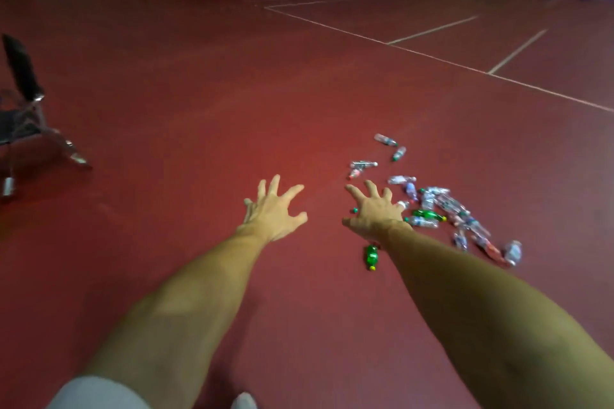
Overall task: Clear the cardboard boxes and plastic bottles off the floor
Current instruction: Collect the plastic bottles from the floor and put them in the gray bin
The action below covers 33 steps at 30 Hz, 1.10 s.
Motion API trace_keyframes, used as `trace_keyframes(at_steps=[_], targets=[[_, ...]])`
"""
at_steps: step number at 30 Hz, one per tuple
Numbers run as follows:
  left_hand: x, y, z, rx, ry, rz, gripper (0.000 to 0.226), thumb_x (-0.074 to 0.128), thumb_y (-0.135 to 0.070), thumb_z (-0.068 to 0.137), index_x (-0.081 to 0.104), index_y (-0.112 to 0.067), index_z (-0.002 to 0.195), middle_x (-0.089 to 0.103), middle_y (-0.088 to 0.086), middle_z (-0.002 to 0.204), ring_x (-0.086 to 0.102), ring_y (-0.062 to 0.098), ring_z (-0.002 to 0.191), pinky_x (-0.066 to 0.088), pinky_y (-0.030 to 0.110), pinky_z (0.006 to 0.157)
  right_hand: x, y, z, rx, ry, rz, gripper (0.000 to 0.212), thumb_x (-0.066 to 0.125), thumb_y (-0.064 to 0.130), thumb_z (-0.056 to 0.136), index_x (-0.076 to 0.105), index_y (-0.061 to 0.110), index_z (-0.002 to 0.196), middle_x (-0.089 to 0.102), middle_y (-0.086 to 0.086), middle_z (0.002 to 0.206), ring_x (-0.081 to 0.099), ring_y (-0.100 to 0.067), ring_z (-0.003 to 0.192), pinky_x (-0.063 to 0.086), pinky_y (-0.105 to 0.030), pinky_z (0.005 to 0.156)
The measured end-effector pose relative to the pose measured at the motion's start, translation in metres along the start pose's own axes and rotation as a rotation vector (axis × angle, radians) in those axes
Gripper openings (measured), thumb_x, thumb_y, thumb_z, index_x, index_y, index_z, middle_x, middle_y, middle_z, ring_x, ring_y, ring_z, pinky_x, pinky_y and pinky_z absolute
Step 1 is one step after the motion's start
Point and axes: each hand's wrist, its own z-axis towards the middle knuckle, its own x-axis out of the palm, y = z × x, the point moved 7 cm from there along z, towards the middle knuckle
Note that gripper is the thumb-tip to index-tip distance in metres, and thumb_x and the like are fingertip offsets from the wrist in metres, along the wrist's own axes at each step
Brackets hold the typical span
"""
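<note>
Matt, smooth red sports floor (199,83) with thin white painted lines, scattered clear plastic bottles (442,206) glinting glossy, two glossy green plastic bottles (371,256), chair (23,103) with shiny metal frame and dark matt backrest

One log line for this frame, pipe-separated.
left hand: open, empty | right hand: open, empty | plastic bottles: scattered on floor | green bottle: lying apart | cardboard boxes: none visible

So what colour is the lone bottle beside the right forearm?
The bottle is green with a yellow cap; head view.
</note>
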Motion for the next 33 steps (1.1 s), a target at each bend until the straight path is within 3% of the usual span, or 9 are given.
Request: trace_keyframes(at_steps=[4,8,11,16,21,25,33], targets=[[0.035,-0.082,0.055,0.139,0.058,0.034,0.067,0.054,-0.055,0.092,0.026,-0.048,0.152,-0.006,0.001,0.167,-0.01,0.031,0.153,0.011,0.066,0.116,0.002,-0.091,0.018,0.104,-0.009,-0.021,0.081,0.056,0.057,0.089,0.011,0.047,0.155,0.005,0.003,0.165,0.014,-0.04,0.146,0.032,-0.063,0.108],[0.066,-0.155,0.118,0.255,0.091,0.07,0.067,0.053,-0.055,0.092,0.026,-0.048,0.152,-0.007,0.001,0.167,-0.011,0.031,0.152,0.013,0.066,0.116,0.005,-0.169,0.05,0.194,-0.014,-0.034,0.078,0.047,0.064,0.092,0.006,0.047,0.156,-0.006,0.006,0.167,0.001,-0.041,0.15,0.024,-0.067,0.11],[0.087,-0.207,0.172,0.33,0.117,0.093,0.068,0.053,-0.056,0.092,0.025,-0.047,0.153,-0.008,0.002,0.167,-0.009,0.033,0.152,0.014,0.067,0.116,0.003,-0.222,0.079,0.249,-0.016,-0.029,0.074,0.04,0.067,0.093,0.008,0.046,0.156,-0.004,0.003,0.167,0.004,-0.042,0.149,0.022,-0.068,0.11],[0.117,-0.296,0.244,0.434,0.165,0.126,0.07,0.053,-0.057,0.091,0.023,-0.045,0.153,-0.003,0.007,0.166,0.009,0.037,0.149,0.021,0.065,0.114,-0.003,-0.3,0.114,0.346,-0.029,-0.021,0.073,0.043,0.064,0.093,0.011,0.043,0.155,0.001,0.003,0.166,0.006,-0.041,0.149,0.026,-0.067,0.108],[0.141,-0.377,0.285,0.543,0.204,0.194,0.067,0.053,-0.053,0.092,0.026,-0.043,0.152,0.001,0.008,0.165,0.012,0.035,0.147,0.022,0.064,0.111,0.001,-0.373,0.138,0.449,0.0,0.018,0.084,0.054,0.06,0.089,0.006,0.043,0.155,0.001,0.001,0.165,0.007,-0.039,0.149,0.026,-0.066,0.11],[0.163,-0.432,0.324,0.574,0.223,0.201,0.068,0.053,-0.053,0.091,0.025,-0.043,0.153,-0.003,0.007,0.166,-0.001,0.036,0.151,0.016,0.068,0.113,-0.005,-0.437,0.16,0.496,-0.012,0.037,0.084,0.054,0.061,0.088,0.007,0.044,0.155,0.003,0.0,0.164,0.009,-0.04,0.147,0.027,-0.065,0.109],[0.243,-0.57,0.4,0.519,0.256,0.193,0.068,0.052,-0.055,0.092,0.024,-0.045,0.153,-0.005,0.007,0.167,-0.007,0.034,0.152,0.013,0.071,0.114,-0.016,-0.607,0.232,0.457,-0.003,0.032,0.08,0.049,0.064,0.09,0.008,0.042,0.154,0.005,-0.002,0.161,0.011,-0.041,0.145,0.03,-0.063,0.105]])
